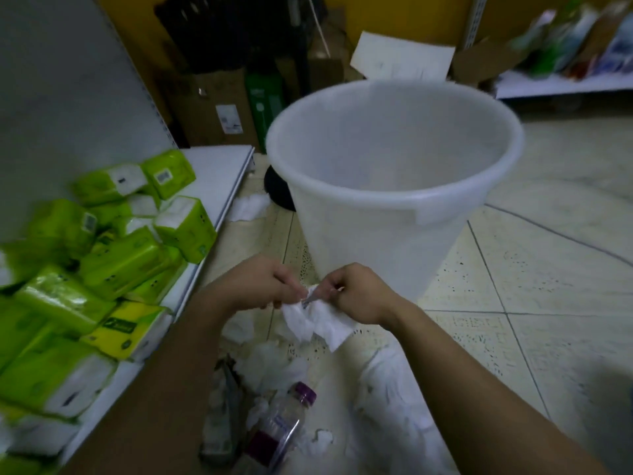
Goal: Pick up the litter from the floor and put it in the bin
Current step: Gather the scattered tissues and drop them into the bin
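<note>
A translucent white bin (442, 200) stands on the tiled floor just beyond my hands, and it looks empty. My left hand (260, 286) and my right hand (356, 293) both pinch one crumpled white tissue (318, 320), held in the air in front of the bin's base. Below the hands more litter lies on the floor: several crumpled tissues (274, 365), a clear plastic bottle with a purple cap (284, 423), a flattened greyish wrapper (222, 416) and a white plastic sheet (390, 406).
A low white shelf (212, 180) on the left carries several green and yellow tissue packs (120, 262). Another tissue (250, 207) lies by the shelf edge left of the bin. Cardboard boxes (212, 108) stand behind. A second shelf with goods (565, 84) is far right.
</note>
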`<state>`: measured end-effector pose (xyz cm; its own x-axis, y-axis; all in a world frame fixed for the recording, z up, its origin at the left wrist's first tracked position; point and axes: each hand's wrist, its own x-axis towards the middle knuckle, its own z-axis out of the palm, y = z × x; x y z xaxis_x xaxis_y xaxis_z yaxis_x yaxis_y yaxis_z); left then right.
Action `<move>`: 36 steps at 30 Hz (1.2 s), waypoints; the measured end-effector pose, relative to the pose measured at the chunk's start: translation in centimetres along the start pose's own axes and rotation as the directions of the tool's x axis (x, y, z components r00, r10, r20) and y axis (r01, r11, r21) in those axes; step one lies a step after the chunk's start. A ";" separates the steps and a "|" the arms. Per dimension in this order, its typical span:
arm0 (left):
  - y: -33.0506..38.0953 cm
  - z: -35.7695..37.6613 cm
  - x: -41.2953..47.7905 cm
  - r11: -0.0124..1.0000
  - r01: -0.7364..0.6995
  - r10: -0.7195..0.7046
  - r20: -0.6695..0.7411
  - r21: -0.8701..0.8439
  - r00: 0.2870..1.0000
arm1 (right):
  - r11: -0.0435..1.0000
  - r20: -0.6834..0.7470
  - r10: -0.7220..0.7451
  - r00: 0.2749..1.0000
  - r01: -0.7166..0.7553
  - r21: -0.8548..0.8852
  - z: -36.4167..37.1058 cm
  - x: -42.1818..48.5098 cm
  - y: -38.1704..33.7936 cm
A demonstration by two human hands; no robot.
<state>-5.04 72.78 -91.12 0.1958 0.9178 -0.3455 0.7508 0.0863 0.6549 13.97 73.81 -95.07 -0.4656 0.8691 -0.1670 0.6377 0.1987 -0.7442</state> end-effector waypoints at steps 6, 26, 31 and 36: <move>8.2 -7.7 -5.0 0.949 -0.272 0.219 -0.290 -0.157 0.932 | 0.967 -0.279 -0.219 0.935 0.245 0.063 -8.4 -3.2 -8.8; 11.5 0.7 -0.2 0.947 -0.281 0.319 -0.570 0.157 0.757 | 0.992 -0.710 -0.095 0.697 0.127 -0.008 -12.4 -5.1 -4.5; 5.9 4.4 -1.2 0.964 -0.221 0.252 -0.775 0.148 0.579 | 0.981 -0.368 -0.078 0.927 0.137 0.139 -9.5 -5.7 -5.5; -3.2 9.8 -2.5 0.998 0.003 0.016 -0.349 0.056 0.937 | 0.988 0.067 0.128 0.989 -0.121 -0.098 -1.5 -4.2 -0.8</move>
<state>-1.74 66.44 -98.91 -0.0242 0.9966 -0.0787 0.7855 0.0676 0.6152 16.31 70.66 -92.79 -0.4204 0.8548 -0.3042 0.7468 0.1355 -0.6511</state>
